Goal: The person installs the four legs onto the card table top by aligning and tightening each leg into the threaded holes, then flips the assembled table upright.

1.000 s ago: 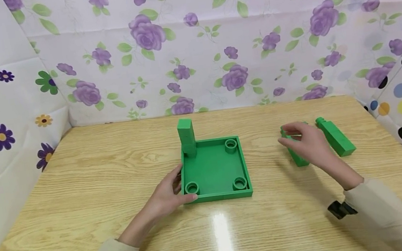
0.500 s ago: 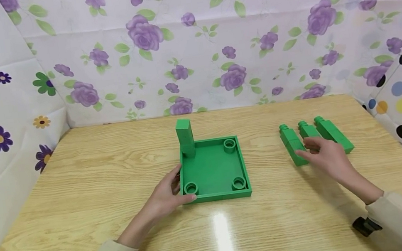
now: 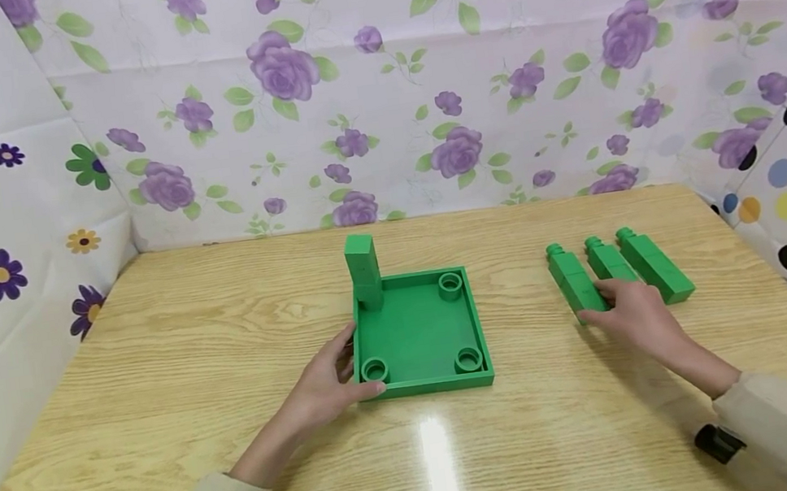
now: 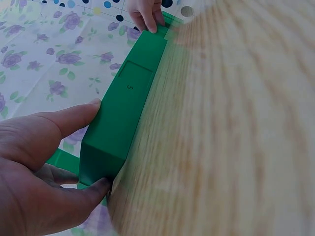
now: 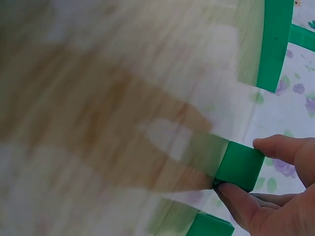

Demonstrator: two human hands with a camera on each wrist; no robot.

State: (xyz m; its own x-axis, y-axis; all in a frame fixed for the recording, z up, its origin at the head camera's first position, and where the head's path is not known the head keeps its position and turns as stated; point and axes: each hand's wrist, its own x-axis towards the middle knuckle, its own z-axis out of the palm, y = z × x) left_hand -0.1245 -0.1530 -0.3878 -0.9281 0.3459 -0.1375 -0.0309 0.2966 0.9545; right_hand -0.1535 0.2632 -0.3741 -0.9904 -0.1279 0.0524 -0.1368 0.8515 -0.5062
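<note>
A green square tray-like panel point(image 3: 419, 332) lies on the table, a round socket in each of three visible corners. In its far left corner a green square leg stands upright point(image 3: 364, 269). My left hand point(image 3: 322, 381) grips the panel's near left corner, the thumb on the front wall and the fingers along the left side. To the right lie three loose green legs with knobbed ends pointing away. My right hand point(image 3: 638, 318) pinches the near end of the leftmost leg point(image 3: 569, 277); the right wrist view shows its end face point(image 5: 240, 166) between thumb and fingers.
The middle leg point(image 3: 607, 258) and the rightmost leg point(image 3: 656, 266) lie close beside the pinched one. Flowered cloth point(image 3: 378, 116) hangs behind the wooden table point(image 3: 225, 315), with patterned sheets at both sides.
My right hand moved from above the legs down and rightward, then closed on the near end of the leftmost leg. My left hand has stayed at the panel's corner.
</note>
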